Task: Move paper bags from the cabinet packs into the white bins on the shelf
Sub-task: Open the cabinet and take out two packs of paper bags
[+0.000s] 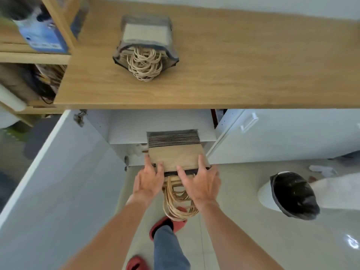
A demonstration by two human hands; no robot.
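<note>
A pack of brown paper bags (175, 152) in clear wrap sticks out of the open white cabinet (124, 127), its rope handles (179, 199) hanging down over the floor. My left hand (149, 181) grips the pack's near left corner, thumb on top. My right hand (200, 181) holds the near right edge with fingers spread over the top of the pack. A second pack of paper bags (146, 45) lies on the wooden countertop (243, 65), handles spilling toward me. No white bin shows.
Both cabinet doors stand open, the left door (48, 182) wide and the right door (272, 137) beside it. A wooden shelf unit (58, 22) with a blue box stands at the upper left. A bin with a black liner (292, 195) sits on the floor right.
</note>
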